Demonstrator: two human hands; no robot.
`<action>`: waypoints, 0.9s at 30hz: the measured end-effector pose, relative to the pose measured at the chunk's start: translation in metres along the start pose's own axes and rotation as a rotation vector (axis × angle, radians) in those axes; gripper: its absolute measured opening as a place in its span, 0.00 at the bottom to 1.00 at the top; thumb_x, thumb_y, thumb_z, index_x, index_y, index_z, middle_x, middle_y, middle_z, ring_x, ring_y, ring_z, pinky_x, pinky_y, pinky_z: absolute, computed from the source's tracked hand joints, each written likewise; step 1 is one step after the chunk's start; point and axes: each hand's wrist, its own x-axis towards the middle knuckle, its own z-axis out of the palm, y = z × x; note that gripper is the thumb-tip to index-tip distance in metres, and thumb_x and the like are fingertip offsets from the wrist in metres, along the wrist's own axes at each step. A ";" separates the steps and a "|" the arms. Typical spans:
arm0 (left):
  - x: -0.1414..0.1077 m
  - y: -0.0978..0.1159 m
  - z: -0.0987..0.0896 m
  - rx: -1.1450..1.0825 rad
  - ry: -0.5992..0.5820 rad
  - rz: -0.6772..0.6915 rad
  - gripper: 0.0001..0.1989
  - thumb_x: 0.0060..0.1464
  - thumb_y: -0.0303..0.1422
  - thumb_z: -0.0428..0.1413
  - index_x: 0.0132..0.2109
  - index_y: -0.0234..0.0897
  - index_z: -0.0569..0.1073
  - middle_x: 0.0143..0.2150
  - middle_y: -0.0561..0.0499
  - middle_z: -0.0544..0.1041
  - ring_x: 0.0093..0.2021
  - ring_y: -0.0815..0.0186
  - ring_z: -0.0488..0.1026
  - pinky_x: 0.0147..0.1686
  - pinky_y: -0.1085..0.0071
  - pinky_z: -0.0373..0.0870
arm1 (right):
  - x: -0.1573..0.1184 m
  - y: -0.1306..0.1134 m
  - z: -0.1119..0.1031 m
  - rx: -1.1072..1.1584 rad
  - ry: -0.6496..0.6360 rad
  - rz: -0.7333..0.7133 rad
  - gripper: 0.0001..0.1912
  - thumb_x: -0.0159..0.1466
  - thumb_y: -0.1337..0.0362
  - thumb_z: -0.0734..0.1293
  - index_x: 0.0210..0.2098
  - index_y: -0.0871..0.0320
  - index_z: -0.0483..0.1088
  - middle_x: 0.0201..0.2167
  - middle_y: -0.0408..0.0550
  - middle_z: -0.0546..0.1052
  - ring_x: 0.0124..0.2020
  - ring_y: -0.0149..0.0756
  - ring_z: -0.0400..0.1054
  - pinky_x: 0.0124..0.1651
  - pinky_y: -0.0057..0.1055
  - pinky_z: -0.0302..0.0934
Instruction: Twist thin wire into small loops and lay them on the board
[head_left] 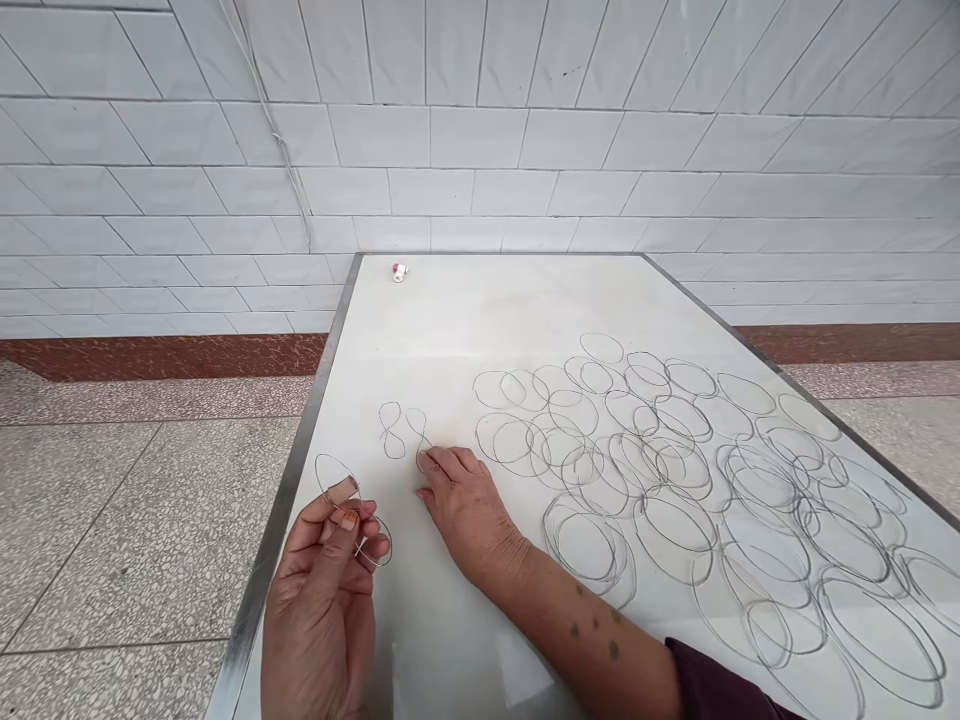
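Observation:
My left hand [322, 590], raised over the table's left edge, pinches a thin wire bent into a figure eight [388, 545]. One loop stands above the fingers and the other hangs below them; tan tape [342, 491] is wrapped round one fingertip. My right hand [472, 515] rests palm down on the white table, its fingertips closed on the lower end of a second figure-eight wire [417, 411]. That lower loop is mostly hidden by the fingers. Just left of it, another figure-eight wire [392, 432] lies flat, touched by neither hand.
Many round wire rings [589, 547] lie overlapping across the right half of the white table [487, 310]. A small white and red object [400, 272] sits at the far left corner. Metal edging [296, 440] borders the table, and a tiled wall [480, 190] stands behind it.

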 end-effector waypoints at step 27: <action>-0.001 -0.014 0.001 0.371 -0.129 0.044 0.18 0.46 0.39 0.67 0.46 0.41 0.80 0.29 0.54 0.75 0.29 0.71 0.68 0.37 0.70 0.67 | -0.019 -0.025 -0.057 1.402 -0.074 0.372 0.04 0.62 0.61 0.69 0.36 0.53 0.72 0.32 0.41 0.73 0.34 0.31 0.65 0.40 0.32 0.61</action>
